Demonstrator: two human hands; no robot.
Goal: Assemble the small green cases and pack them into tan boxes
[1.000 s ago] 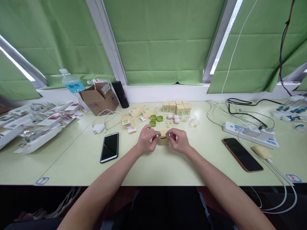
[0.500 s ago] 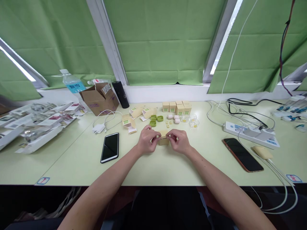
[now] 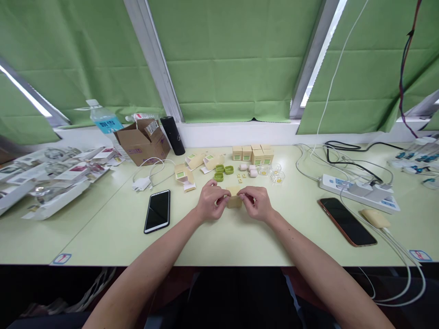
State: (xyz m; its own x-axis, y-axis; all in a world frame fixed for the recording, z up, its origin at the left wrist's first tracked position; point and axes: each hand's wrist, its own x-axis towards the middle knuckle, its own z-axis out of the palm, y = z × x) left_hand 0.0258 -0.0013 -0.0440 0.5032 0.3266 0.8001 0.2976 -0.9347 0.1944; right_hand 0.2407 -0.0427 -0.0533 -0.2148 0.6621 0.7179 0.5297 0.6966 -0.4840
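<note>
A small tan cardboard box (image 3: 234, 197) stands on the table in front of me, its lid lying level with the top edge. My left hand (image 3: 213, 201) pinches the box's left front corner with thumb and forefinger. At the right front corner, my right hand (image 3: 256, 201) has its fingertips closed in the same way. Just beyond lie tiny yellow pieces (image 3: 239, 181), green square cups (image 3: 219, 177), pale pink cylinders (image 3: 253, 173) and clear plastic covers (image 3: 277, 177).
Closed tan boxes (image 3: 262, 156) stand at the back, with unfolded cartons (image 3: 183, 174) to their left. Phones lie left (image 3: 157, 211) and right (image 3: 346, 221). A power strip (image 3: 360, 192) with cables is on the right. A brown cardboard box (image 3: 146, 144) and black cylinder (image 3: 172, 135) stand behind.
The dark gap under the box's lid at the front has closed, so the lid now sits down flush. Both hands have stayed almost in place.
</note>
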